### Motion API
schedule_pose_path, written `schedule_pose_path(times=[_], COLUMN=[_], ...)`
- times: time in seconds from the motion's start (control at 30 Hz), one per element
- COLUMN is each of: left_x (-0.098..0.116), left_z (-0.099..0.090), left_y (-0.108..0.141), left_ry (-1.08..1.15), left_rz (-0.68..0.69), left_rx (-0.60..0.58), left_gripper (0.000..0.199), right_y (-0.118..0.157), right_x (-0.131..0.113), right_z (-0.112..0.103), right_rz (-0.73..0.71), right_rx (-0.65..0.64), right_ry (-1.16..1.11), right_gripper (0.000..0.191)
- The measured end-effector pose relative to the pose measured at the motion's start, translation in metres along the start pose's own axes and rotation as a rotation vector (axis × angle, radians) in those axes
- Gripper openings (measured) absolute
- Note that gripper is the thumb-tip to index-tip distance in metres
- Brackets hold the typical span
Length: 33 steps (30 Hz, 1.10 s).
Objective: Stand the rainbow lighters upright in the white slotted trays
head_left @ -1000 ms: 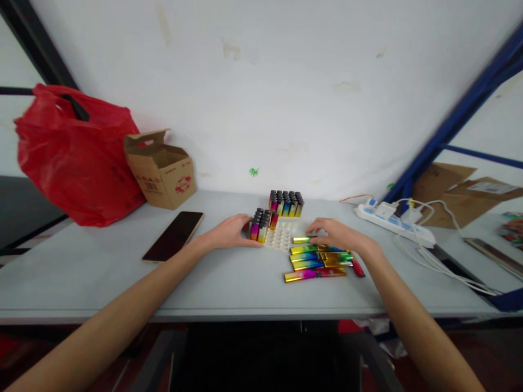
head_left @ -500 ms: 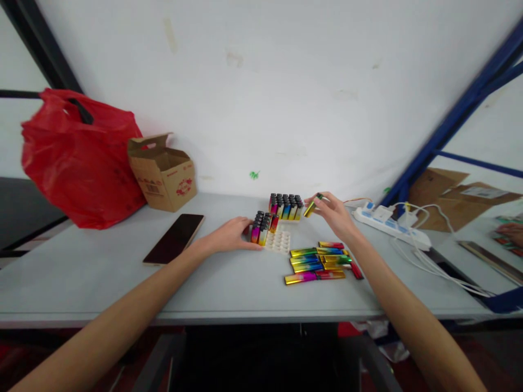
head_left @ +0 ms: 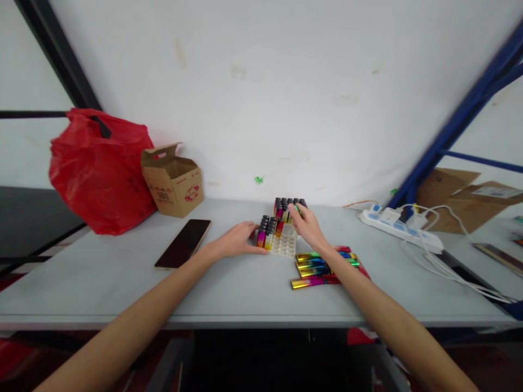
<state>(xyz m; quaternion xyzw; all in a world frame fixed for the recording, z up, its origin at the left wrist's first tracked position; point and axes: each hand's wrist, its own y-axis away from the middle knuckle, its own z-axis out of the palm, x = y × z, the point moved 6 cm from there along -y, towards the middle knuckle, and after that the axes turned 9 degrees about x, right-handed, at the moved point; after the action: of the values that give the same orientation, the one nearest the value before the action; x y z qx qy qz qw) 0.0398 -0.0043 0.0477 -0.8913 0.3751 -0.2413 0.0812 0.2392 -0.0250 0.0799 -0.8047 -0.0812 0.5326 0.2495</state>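
Observation:
My left hand is curled round the left end of a white tray with round holes, thumb at the front. Several black-topped lighters with shiny coloured bodies stand upright in the tray's left part. My right hand pinches a lighter with a green top over the tray's far right part; its lower body is mostly hidden by the fingers. Just behind stands a second full block of lighters, partly covered by my right hand. Loose lighters lie in a pile under my right forearm.
At left, a dark phone lies on the grey table, with an open cardboard box and a red plastic bag behind it. A white power strip with plugs and cables lies at right.
My right hand has moved left with the lighter, from right of the full block to above the tray. My left hand stays on the tray; the view has shifted slightly.

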Motion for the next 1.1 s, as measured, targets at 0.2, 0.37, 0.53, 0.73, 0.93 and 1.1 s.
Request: schedule_pose_path(times=[0.2, 0.37, 0.53, 0.73, 0.93, 1.1], left_x=[0.001, 0.001, 0.001, 0.000, -0.001, 0.001], left_z=[-0.001, -0.001, -0.001, 0.000, -0.001, -0.002], left_y=[0.000, 0.000, 0.000, 0.000, 0.000, 0.000], left_ry=[-0.001, -0.013, -0.012, -0.033, -0.017, -0.016], left_rz=[0.013, 0.020, 0.019, 0.017, -0.002, -0.004], left_rx=[0.016, 0.017, 0.025, 0.007, 0.015, 0.016], left_gripper=[0.075, 0.074, 0.074, 0.075, 0.075, 0.073], right_y=[0.008, 0.012, 0.016, 0.017, 0.016, 0.017], right_x=[0.002, -0.004, -0.008, -0.016, -0.007, -0.009], right_z=[-0.007, -0.008, -0.010, -0.012, -0.010, -0.009], right_rz=[-0.044, -0.111, -0.118, -0.196, -0.177, -0.177], right_rx=[0.109, 0.120, 0.098, 0.098, 0.081, 0.054], right_ry=[0.179, 0.209, 0.214, 0.287, 0.316, 0.283], right_gripper=[0.053, 0.041, 0.041, 0.048, 0.034, 0.037])
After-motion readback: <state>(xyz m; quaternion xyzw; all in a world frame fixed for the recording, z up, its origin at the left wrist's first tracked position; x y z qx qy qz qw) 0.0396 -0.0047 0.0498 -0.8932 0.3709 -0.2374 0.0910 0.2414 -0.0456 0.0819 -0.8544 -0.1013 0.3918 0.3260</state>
